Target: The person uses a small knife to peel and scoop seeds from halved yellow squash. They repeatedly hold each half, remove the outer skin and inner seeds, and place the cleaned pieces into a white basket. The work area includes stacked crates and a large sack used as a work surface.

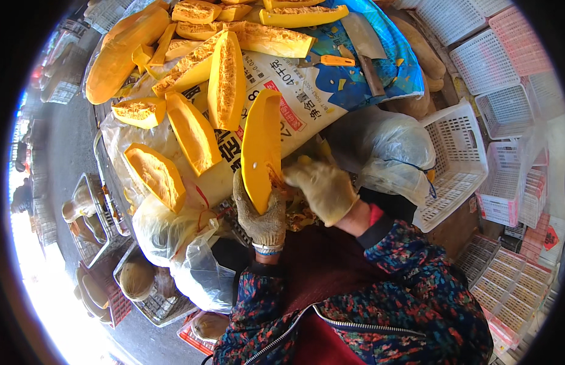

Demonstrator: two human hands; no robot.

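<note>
My left hand (262,221), in a worn knit glove, grips the lower end of a peeled orange pumpkin wedge (260,141). The wedge points away from me, and stringy pulp shows on its lower right side. Close to that pulp is my gloved right hand (325,189), its fingers curled; whether it holds anything is hidden. Beyond the wedge, several cut pumpkin pieces (226,82) lie on a printed white sack (305,109), some with fibrous pulp. Nearer on the left are hollowed pieces (193,132), their inner faces smoother.
A cleaver (362,39) and an orange-handled peeler or knife (337,60) lie on blue sheeting (401,77). Plastic wrapping covers both my knees (163,228). A white crate (456,155) stands at right; crates with whole squash (137,276) sit at lower left.
</note>
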